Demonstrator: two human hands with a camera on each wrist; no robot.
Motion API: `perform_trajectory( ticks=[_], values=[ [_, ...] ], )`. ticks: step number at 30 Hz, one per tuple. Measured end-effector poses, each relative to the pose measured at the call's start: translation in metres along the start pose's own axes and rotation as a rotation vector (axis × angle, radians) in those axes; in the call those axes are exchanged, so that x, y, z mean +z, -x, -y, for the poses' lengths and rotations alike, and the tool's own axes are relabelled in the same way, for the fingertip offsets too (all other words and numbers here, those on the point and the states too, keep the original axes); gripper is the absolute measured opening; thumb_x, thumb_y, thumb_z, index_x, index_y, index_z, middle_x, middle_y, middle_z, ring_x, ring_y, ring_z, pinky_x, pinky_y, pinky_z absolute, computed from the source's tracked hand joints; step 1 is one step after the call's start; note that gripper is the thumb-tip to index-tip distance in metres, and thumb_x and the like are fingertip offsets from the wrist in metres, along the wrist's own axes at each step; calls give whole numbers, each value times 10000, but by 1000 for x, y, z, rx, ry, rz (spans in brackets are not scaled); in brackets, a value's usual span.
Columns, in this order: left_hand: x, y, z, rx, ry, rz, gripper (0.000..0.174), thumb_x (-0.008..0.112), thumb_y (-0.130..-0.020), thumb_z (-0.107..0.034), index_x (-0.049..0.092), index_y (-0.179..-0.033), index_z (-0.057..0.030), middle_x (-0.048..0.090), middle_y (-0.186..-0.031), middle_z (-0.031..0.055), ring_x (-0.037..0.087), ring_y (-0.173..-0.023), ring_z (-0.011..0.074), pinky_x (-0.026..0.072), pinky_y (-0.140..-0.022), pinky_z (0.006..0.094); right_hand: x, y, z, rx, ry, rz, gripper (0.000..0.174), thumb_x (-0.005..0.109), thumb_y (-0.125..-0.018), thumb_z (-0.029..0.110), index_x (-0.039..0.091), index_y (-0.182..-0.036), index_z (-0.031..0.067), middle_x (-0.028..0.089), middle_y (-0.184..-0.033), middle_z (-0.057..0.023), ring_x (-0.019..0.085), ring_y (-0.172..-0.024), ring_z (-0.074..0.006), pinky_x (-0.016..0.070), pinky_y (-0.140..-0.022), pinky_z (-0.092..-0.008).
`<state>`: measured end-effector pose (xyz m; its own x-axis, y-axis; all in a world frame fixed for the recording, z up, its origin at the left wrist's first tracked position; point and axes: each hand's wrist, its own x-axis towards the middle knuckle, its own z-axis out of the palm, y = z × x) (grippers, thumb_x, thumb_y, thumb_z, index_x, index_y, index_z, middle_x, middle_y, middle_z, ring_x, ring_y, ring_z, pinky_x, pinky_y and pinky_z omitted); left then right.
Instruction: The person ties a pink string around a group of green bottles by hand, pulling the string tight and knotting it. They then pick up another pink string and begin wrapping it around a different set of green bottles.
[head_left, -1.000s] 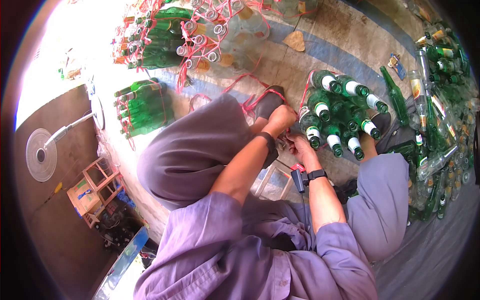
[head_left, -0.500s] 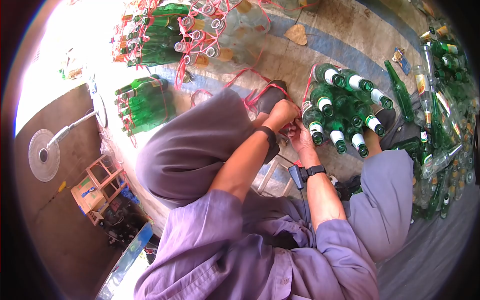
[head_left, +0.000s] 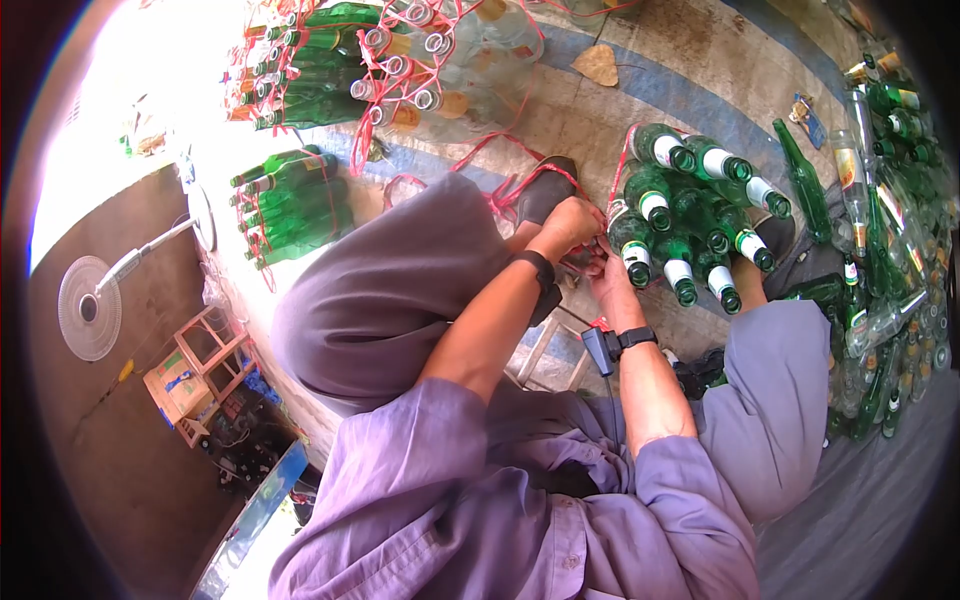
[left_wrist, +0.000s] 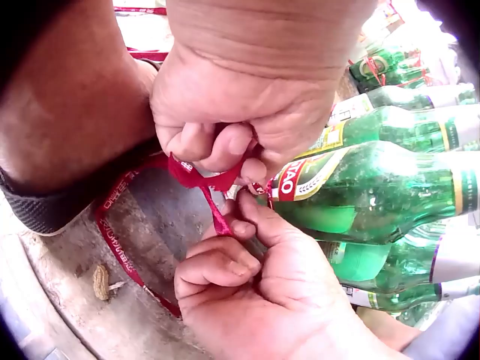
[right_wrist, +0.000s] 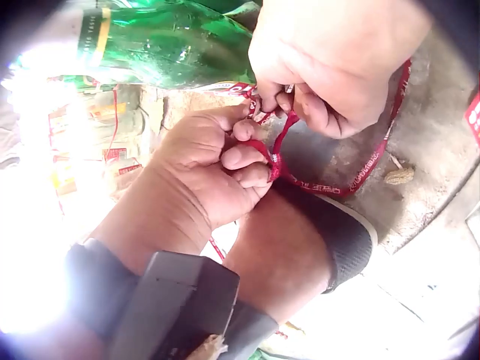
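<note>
My left hand curls its fingers round a red printed ribbon beside the foot. Just below it in the left wrist view, my right hand pinches the same ribbon between thumb and fingers. Their fingertips meet at a twisted part of the ribbon, partly hidden by the fingers. Right beside them lies a green beer bottle with a red and white label. It belongs to a cluster of green bottles, with ribbon round its side. In the right wrist view the ribbon loops over the floor.
Tied bundles of green and clear bottles stand beyond the knee, a smaller green bundle at left. Loose bottles pile up at right. The sandalled foot is close to the hands. A fan is far left.
Both hands stay together at the ribbon, the right hand's fingers shifting slightly up and right. The bottle cluster sits slightly further right in the head view.
</note>
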<state>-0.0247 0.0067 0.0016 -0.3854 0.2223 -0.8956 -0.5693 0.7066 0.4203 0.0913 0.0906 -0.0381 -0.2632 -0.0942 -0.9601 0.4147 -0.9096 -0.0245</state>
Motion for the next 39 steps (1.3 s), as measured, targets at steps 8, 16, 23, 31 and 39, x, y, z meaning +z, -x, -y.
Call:
perform_trajectory(
  ticks=[8, 16, 23, 31, 39],
  values=[
    [0, -1, 4, 85, 146, 4, 82, 603, -699, -39, 665, -752, -44, 567, -569, 9, 497, -465, 102, 387, -406, 255, 11, 2, 8, 27, 92, 64, 170, 664, -722, 126, 502, -757, 165, 493, -666, 54, 356, -466, -55, 243, -390, -183],
    [0, -6, 12, 119, 126, 65, 115, 611, -691, -50, 671, -789, -51, 614, -606, 52, 566, -504, 135, 469, -454, 302, 9, 4, 9, -11, 125, 100, 142, 660, -734, 116, 523, -765, 135, 543, -690, 36, 393, -478, -57, 291, -419, -187],
    [-2, -9, 11, 245, -129, 21, 59, 644, -656, -81, 641, -687, -31, 590, -583, 39, 541, -505, 125, 427, -459, 269, -8, -1, 6, 3, -61, 185, 105, 646, -772, 85, 556, -811, 124, 551, -700, 27, 405, -490, -59, 314, -431, -198],
    [0, -12, 14, 367, -426, -169, 116, 658, -633, -142, 672, -705, -52, 650, -651, 114, 642, -608, 214, 509, -590, 323, 2, 13, 6, -57, 25, 236, 120, 669, -791, 85, 584, -866, 123, 558, -712, 42, 443, -541, -48, 328, -445, -183],
    [3, -20, 21, 432, -637, -224, 131, 619, -656, -159, 674, -726, -63, 639, -661, 155, 645, -621, 277, 514, -607, 358, 4, 12, 12, -104, 238, 179, 167, 717, -745, 130, 587, -851, 127, 570, -715, 38, 450, -549, -37, 313, -433, -160]
  ],
)
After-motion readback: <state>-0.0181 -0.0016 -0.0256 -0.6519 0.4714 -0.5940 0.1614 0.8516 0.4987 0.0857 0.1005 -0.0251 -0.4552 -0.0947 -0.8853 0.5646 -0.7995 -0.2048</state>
